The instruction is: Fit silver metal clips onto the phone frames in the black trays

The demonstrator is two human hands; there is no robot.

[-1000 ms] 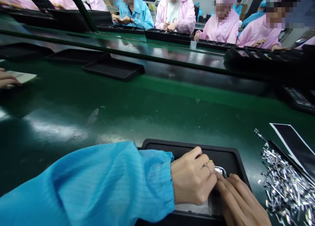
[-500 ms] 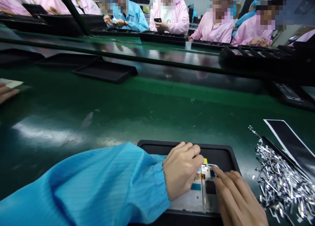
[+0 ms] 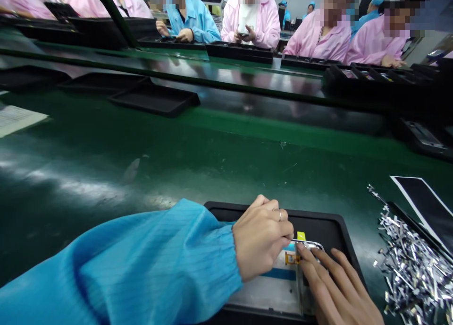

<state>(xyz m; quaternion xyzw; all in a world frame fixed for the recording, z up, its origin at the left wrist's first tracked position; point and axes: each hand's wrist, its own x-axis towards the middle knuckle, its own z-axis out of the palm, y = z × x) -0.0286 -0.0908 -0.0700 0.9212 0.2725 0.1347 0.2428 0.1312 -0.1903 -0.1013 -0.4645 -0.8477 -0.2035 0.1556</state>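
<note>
A flat metal phone frame (image 3: 272, 294) with an orange flex piece and a blue strip lies in a black tray (image 3: 318, 218). A yellow tab (image 3: 300, 236) sticks up from its upper edge. My left hand (image 3: 264, 237), in a blue sleeve, is closed at that upper edge with its fingers curled in. Whatever the thumb and forefinger pinch is hidden. Over the right part of the frame lies my right hand (image 3: 339, 287), its fingers stretched and apart. Its forefinger touches the frame near the orange piece.
Many small shiny metal pieces (image 3: 414, 263) are heaped right of the tray, by a black white-edged sheet (image 3: 424, 204). Black trays (image 3: 155, 98) stand further back. A paper (image 3: 21, 119) lies at left. Co-workers in pink and blue sit across the bench.
My right forefinger has shifted from the frame's upper right corner left towards the orange piece. My left hand stays closed at the upper edge. Another person's hand at far left has gone from view.
</note>
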